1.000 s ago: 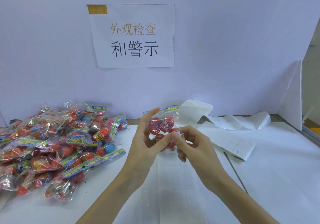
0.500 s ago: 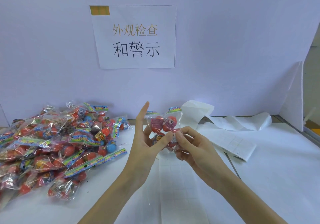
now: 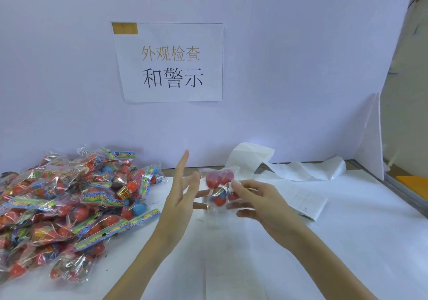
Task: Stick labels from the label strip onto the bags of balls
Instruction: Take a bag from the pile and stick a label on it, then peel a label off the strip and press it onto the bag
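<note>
Right hand (image 3: 261, 204) has a bag (image 3: 218, 189) held up over the table (image 3: 347, 241), fingers curled round its right side. It's clear crinkly plastic, red balls on top, a blue one lower, motion-blurred. Left hand (image 3: 183, 197) is beside it, fingers straight and spread, holding nothing. Pile (image 3: 69, 207) sits left, label strip (image 3: 298, 193) behind.

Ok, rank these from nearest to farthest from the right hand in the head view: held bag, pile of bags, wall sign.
1. Held bag: touching the right hand, at its fingers.
2. Pile of bags: on the table, far left.
3. Wall sign: up on the back wall.
</note>
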Demonstrator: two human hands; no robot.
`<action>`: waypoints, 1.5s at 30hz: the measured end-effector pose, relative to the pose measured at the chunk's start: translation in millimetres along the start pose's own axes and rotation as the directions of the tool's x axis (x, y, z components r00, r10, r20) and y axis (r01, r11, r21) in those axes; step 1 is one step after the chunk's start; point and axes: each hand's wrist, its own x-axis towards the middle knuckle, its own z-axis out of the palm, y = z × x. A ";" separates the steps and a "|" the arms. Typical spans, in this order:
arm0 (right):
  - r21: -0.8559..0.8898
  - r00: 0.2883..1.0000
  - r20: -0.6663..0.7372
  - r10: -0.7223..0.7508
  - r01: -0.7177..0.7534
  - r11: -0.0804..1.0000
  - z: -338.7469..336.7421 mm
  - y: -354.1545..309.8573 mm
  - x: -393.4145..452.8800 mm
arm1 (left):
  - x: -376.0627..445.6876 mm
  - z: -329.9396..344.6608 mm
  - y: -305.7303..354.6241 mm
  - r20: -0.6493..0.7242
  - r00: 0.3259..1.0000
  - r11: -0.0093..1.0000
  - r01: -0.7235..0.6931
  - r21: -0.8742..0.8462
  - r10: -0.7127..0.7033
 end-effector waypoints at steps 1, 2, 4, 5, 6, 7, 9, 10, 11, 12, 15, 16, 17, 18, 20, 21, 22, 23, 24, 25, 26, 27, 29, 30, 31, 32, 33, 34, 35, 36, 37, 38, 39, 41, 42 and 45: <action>0.118 1.000 -0.002 -0.023 0.023 0.993 -10.3 -9.0 0.9 | 2.8 -4.5 1.9 -0.060 0.998 1.000 -0.021 -0.002 0.021; 0.327 0.997 0.031 -0.065 0.052 0.943 -21.7 -18.4 1.1 | 5.4 -9.6 3.7 -0.123 0.991 0.999 -0.048 -0.014 0.046; 0.782 0.952 0.183 -0.247 0.011 0.623 -41.5 -31.5 -2.5 | 9.9 -21.5 5.0 -0.243 0.963 0.993 -0.114 0.014 0.114; 0.891 0.895 0.258 -0.363 -0.075 0.448 -48.0 -33.4 -4.3 | 13.1 -27.1 4.8 -0.286 0.948 0.989 -0.128 0.067 0.142; 0.922 0.847 0.307 -0.435 -0.151 0.357 -51.6 -32.7 -5.4 | 16.1 -32.6 3.9 -0.320 0.930 0.978 -0.130 0.166 0.178; 0.925 0.836 0.322 -0.445 -0.177 0.337 -50.9 -29.3 -4.6 | 18.4 -38.0 1.4 -0.348 0.912 0.950 -0.113 0.290 0.215; 0.909 0.866 0.330 -0.374 -0.185 0.373 -42.8 -17.5 -2.2 | 20.4 -51.7 -7.9 -0.348 0.874 0.755 -0.032 0.655 0.339; 0.895 0.883 0.337 -0.326 -0.194 0.401 -37.7 -12.4 -1.0 | 20.1 -58.6 -14.2 -0.298 0.865 0.540 0.038 0.841 0.403; 0.878 0.896 0.344 -0.280 -0.201 0.434 -32.8 -8.2 -0.3 | 19.0 -65.9 -22.1 -0.252 0.871 0.327 0.114 0.938 0.421; 0.855 0.908 0.347 -0.235 -0.204 0.477 -28.3 -6.4 0.2 | 17.6 -73.5 -29.3 -0.248 0.883 0.192 0.184 0.964 0.398; 0.762 0.926 0.352 -0.136 -0.199 0.616 -20.5 -3.5 0.5 | 9.4 -90.8 -38.9 -0.265 0.921 0.021 0.270 0.963 0.284; 0.736 0.930 0.348 -0.116 -0.194 0.649 -18.8 -2.3 0.8 | 8.6 -93.8 -39.6 -0.264 0.928 -0.017 0.278 0.960 0.263; 0.715 0.936 0.339 -0.095 -0.190 0.673 -17.1 -1.3 1.2 | 8.8 -95.3 -38.6 -0.257 0.931 -0.063 0.281 0.958 0.258; 0.700 0.942 0.328 -0.075 -0.189 0.688 -15.5 -0.4 1.9 | 9.8 -95.2 -35.9 -0.250 0.931 -0.102 0.284 0.953 0.265; 0.683 0.951 0.306 -0.042 -0.188 0.706 -13.6 2.1 4.0 | 12.8 -93.1 -29.9 -0.223 0.930 -0.106 0.263 0.959 0.292; 0.674 0.954 0.300 -0.030 -0.189 0.714 -13.2 3.5 5.0 | 14.4 -92.9 -28.3 -0.196 0.932 -0.074 0.228 0.971 0.305; 0.665 0.954 0.298 -0.021 -0.192 0.722 -13.2 5.0 6.0 | 15.7 -92.6 -27.8 -0.171 0.937 -0.029 0.189 0.982 0.306; 0.656 0.954 0.298 -0.014 -0.194 0.729 -13.5 6.4 6.9 | 16.5 -92.4 -28.8 -0.147 0.943 0.020 0.148 0.989 0.300; 0.651 0.954 0.300 -0.011 -0.196 0.734 -14.0 7.8 8.0 | 17.6 -91.3 -28.9 -0.112 0.947 0.064 0.098 0.993 0.300; 0.648 0.954 0.300 -0.009 -0.197 0.736 -14.6 9.2 8.9 | 18.6 -90.1 -28.9 -0.068 0.945 0.094 0.039 0.995 0.320; 0.648 0.954 0.301 -0.004 -0.201 0.735 -15.2 10.4 9.7 | 20.3 -88.0 -28.6 -0.021 0.933 0.118 -0.023 0.993 0.360; 0.649 0.954 0.300 0.001 -0.205 0.733 -15.7 11.9 10.4 | 21.6 -84.3 -27.7 0.010 0.909 0.155 -0.082 0.984 0.417; 0.648 0.955 0.297 0.010 -0.210 0.732 -16.5 14.5 12.1 | 23.3 -72.7 -24.5 0.025 0.849 0.278 -0.201 0.939 0.527; 0.645 0.955 0.295 0.016 -0.212 0.735 -16.4 15.6 12.9 | 23.4 -65.3 -22.8 0.005 0.829 0.366 -0.252 0.896 0.559; 0.641 0.956 0.292 0.023 -0.214 0.737 -16.2 16.7 13.7 | 22.9 -57.8 -21.8 -0.028 0.821 0.452 -0.285 0.845 0.570; 0.639 0.957 0.287 0.032 -0.216 0.739 -15.9 17.7 14.4 | 22.8 -51.7 -22.6 -0.055 0.822 0.521 -0.305 0.797 0.567; 0.635 0.958 0.283 0.041 -0.219 0.740 -15.7 18.5 15.0 | 22.0 -48.5 -24.8 -0.063 0.828 0.553 -0.314 0.772 0.557; 0.632 0.959 0.279 0.050 -0.222 0.743 -15.3 19.1 15.5 | 21.9 -48.1 -27.3 -0.046 0.833 0.540 -0.315 0.781 0.552; 0.627 0.960 0.275 0.058 -0.224 0.746 -15.0 19.6 15.6 | 21.6 -51.0 -31.1 -0.011 0.841 0.493 -0.306 0.814 0.541; 0.621 0.961 0.270 0.064 -0.225 0.750 -14.8 19.8 15.7 | 22.1 -55.6 -35.6 0.022 0.859 0.436 -0.282 0.855 0.512; 0.615 0.962 0.265 0.069 -0.224 0.756 -14.8 20.1 15.6 | 22.7 -61.6 -39.4 0.044 0.882 0.371 -0.242 0.897 0.469; 0.609 0.962 0.263 0.070 -0.222 0.761 -14.6 20.1 15.3 | 23.1 -68.6 -42.7 0.055 0.900 0.291 -0.197 0.936 0.432; 0.604 0.963 0.262 0.071 -0.220 0.766 -14.4 20.0 15.1 | 22.7 -75.1 -44.6 0.043 0.920 0.213 -0.135 0.968 0.391; 0.598 0.963 0.258 0.073 -0.218 0.772 -13.8 19.7 14.8 | 20.2 -84.8 -47.9 -0.037 0.973 0.122 0.009 0.993 0.229; 0.596 0.964 0.257 0.074 -0.218 0.773 -13.2 19.5 14.7 | 19.4 -87.6 -48.8 -0.069 0.990 0.077 0.060 0.995 0.127; 0.593 0.964 0.256 0.073 -0.216 0.776 -12.0 18.8 14.0 | 18.3 -89.8 -47.4 -0.100 0.994 0.060 0.097 0.993 0.047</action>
